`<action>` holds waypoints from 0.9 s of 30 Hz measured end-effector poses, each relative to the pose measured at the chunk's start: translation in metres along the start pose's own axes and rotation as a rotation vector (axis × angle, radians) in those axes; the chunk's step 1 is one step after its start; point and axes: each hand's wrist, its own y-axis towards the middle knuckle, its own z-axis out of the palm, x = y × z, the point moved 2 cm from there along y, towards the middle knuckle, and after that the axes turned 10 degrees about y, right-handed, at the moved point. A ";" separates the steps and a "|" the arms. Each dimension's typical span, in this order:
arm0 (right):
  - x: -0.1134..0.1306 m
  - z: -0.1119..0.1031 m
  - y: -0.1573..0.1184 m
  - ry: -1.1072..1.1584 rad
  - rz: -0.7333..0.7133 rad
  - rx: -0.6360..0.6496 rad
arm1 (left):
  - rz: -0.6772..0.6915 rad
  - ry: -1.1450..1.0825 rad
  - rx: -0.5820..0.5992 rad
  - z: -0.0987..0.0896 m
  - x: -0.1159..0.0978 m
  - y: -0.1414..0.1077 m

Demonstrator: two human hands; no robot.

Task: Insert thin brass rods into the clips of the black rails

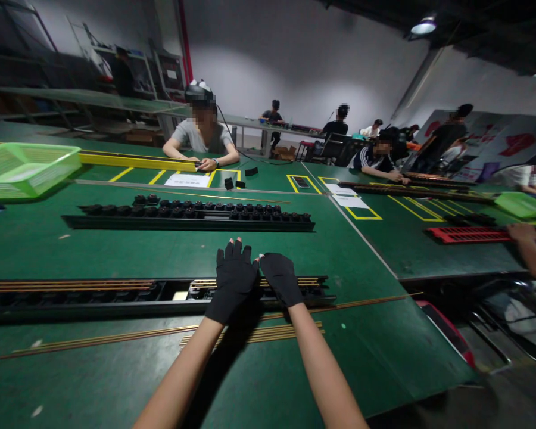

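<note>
Both my hands wear black gloves with bare fingertips and lie over the right part of a long black rail. My left hand rests palm down across the rail, its fingers apart and pointing away from me. Close beside it, my right hand is bent over the rail; its thumb tip is near my left hand, and its other fingers are hidden beneath it. Thin brass rods lie in the rail on either side of my hands. More brass rods lie on the green table in front of the rail.
Another black rail with dark blocks lies farther back. A green basket stands at the left. A person sits across the table beside a yellow rail. At the right are a red rail and another person's hand.
</note>
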 end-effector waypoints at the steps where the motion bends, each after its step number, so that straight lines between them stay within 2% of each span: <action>1: 0.000 0.000 0.000 0.002 -0.010 0.006 | -0.004 -0.012 0.016 0.002 -0.003 0.000; 5: -0.002 0.002 0.001 0.022 -0.006 -0.001 | 0.034 -0.044 0.126 0.006 -0.007 0.002; 9: -0.004 0.003 0.002 0.040 0.014 -0.064 | 0.089 -0.052 0.197 0.000 -0.007 0.003; 18: -0.006 0.000 0.006 0.052 -0.030 -0.103 | 0.148 -0.029 0.224 0.000 -0.008 0.002; 22: -0.003 0.000 0.009 0.065 0.026 -0.081 | 0.198 -0.049 0.204 0.000 -0.008 0.003; 27: 0.001 0.000 0.016 0.055 0.071 -0.071 | 0.196 -0.058 0.255 -0.003 -0.010 0.009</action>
